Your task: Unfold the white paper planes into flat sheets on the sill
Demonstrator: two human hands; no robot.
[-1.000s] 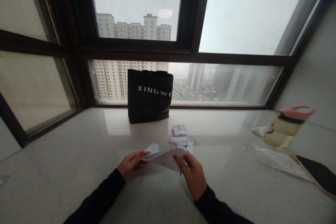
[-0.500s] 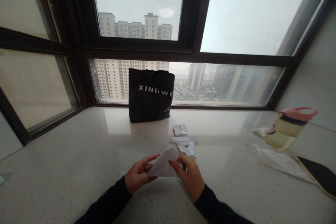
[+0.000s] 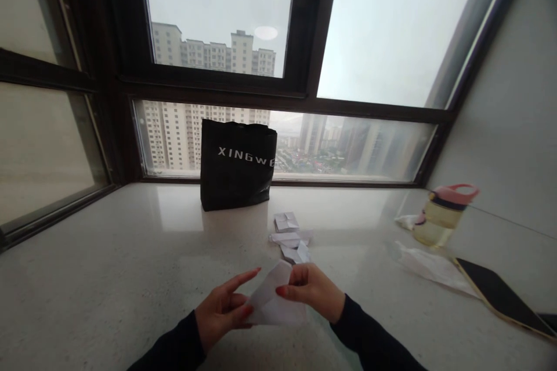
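Note:
A folded sheet of white paper (image 3: 273, 304) is held between my two hands above the pale speckled counter. My left hand (image 3: 224, 307) pinches its left corner between thumb and fingers, with the index finger stretched out past the edge. On the other side, my right hand (image 3: 315, 290) grips the upper right part, thumb on the near face. Beyond the paper lie several small folded paper pieces (image 3: 287, 237) in a short row: a square one at the back, a strip in the middle and a nearer one partly behind the held sheet.
A black bag (image 3: 238, 168) with white lettering stands by the window. To the right are a yellowish bottle (image 3: 441, 220) with a pink lid, a crumpled white tissue (image 3: 408, 221), a thin white wrapper (image 3: 435, 266) and a dark flat object like a phone (image 3: 500, 293).
The view has shifted and tilted, so the surroundings sit further left. Both hands keep hold of the paper; my left thumb now lies on its near face and my right hand is turned more sideways.

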